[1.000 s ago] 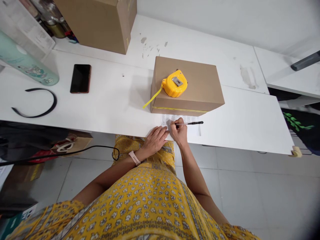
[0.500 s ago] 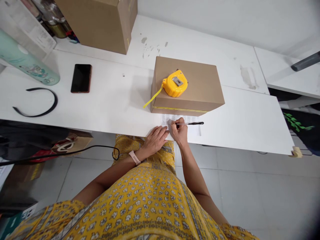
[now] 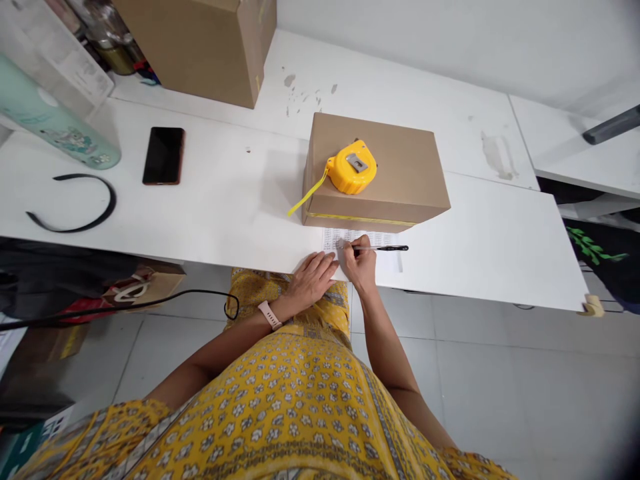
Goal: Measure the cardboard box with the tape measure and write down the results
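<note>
My right hand (image 3: 358, 261) is closed round a black pen (image 3: 385, 248), its tip on a printed sheet of paper (image 3: 385, 240) at the table's near edge. My left hand (image 3: 311, 278) lies flat with fingers stretched out beside it, pressing on the sheet's left corner. Just behind the paper stands a small brown cardboard box (image 3: 400, 177). A yellow tape measure (image 3: 352, 167) sits on the box top, a short length of its tape hanging over the left front corner.
On the white table (image 3: 225, 200) lie a black phone (image 3: 163, 155), a black curved band (image 3: 75, 203) and a mint green bottle (image 3: 55, 123). A large cardboard box (image 3: 200, 47) stands at the back. A black cable (image 3: 150, 305) runs below the table edge.
</note>
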Motion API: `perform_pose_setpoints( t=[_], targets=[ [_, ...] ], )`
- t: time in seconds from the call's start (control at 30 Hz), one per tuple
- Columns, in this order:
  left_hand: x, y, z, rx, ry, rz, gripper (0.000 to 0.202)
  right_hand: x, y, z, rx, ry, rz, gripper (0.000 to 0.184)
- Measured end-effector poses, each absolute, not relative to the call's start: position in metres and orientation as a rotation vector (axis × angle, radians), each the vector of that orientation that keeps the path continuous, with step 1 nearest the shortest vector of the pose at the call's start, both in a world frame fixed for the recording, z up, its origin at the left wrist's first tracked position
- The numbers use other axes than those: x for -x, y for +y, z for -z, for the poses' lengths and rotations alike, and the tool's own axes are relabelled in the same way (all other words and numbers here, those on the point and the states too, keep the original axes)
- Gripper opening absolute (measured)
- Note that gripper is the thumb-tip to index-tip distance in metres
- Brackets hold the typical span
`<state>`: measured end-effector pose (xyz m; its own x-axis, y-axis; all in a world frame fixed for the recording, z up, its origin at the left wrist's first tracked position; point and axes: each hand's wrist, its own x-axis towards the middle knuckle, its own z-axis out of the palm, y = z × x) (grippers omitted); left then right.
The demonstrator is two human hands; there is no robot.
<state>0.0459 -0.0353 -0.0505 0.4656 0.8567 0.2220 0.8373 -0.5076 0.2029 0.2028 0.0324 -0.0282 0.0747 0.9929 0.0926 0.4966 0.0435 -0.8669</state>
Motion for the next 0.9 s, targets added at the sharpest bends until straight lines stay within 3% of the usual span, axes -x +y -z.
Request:
perform_pose_setpoints(
  t=[0.7, 0.9],
  targets=[
    [-0.046, -0.035, 0.052, -2.641, 1.513, -0.524, 0.044, -0.199, 0.03, 0.029, 1.568, -1.502, -0.737, 0.022],
    [-0.045, -0.036, 0.054, -2.609, 1.464, -0.702, 0.041, -0.254, 0.029, 0.034, 1.629, -1.229, -0.294, 0.021]
  ],
)
